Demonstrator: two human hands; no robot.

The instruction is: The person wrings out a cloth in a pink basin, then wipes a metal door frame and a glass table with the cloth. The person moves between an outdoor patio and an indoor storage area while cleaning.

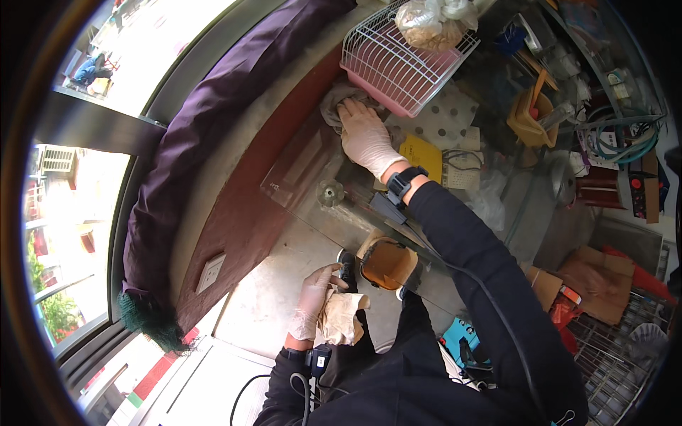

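Note:
My right hand (367, 133), in a pale thin glove, presses a crumpled grey cloth (333, 109) onto the glass top (298, 160) beside a cage with a pink base (391, 98) and white wires. Its fingers curl over the cloth. Lower down, my left hand (314, 295), gloved too, holds a crumpled beige cloth (343, 322) in front of my legs; the grip is partly hidden. A bucket of brown liquid (388, 261) stands on the floor near my shoes.
Tied plastic bags (434, 24) rest on the cage. A yellow booklet (422, 157) lies right of my right hand. Beyond are a tan container (533, 120) and coiled hoses (623, 141). A purple curtain (213, 106) hangs along the window, above a wall socket (211, 272).

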